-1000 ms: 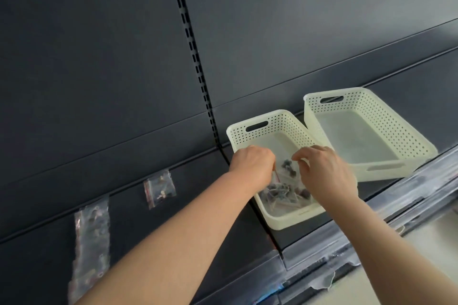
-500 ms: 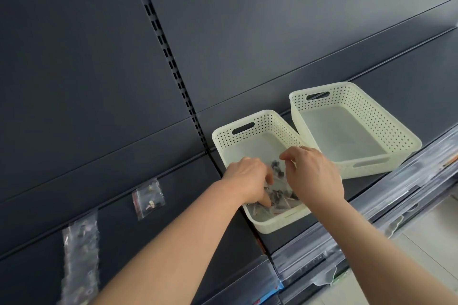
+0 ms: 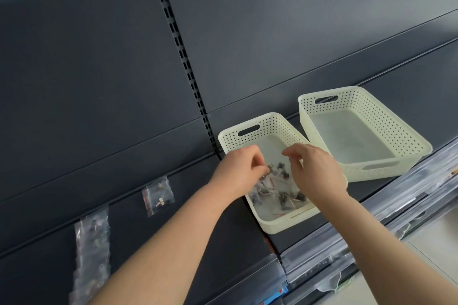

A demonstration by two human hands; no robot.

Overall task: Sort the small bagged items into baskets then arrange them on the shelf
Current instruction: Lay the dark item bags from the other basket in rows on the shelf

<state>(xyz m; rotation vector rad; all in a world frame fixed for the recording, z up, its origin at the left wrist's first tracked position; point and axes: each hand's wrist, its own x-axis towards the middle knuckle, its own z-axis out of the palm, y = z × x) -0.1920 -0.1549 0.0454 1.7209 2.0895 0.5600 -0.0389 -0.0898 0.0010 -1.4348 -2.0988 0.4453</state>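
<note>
Two hands, touching half a second ago, are now apart over the near basket [image 3: 271,124] on the shelf [image 3: 223,242]. The left hand [image 3: 238,171] pinches one of the bagged items [image 3: 280,197] in the basket. The right hand [image 3: 319,173] hovers with fingers curled; its grasp cannot be told.

No text, number or brand reads clearly anywhere in view. Clear label holders [image 3: 322,262] along the shelf [image 3: 124,210] front hold paper slips, but the print is too blurred to read. A blue-and-red slip [image 3: 277,294] at the lower edge has no lettering that can be made out. The bagged items [image 3: 280,195] in the basket [image 3: 260,116] show red lines only, no characters.
</note>
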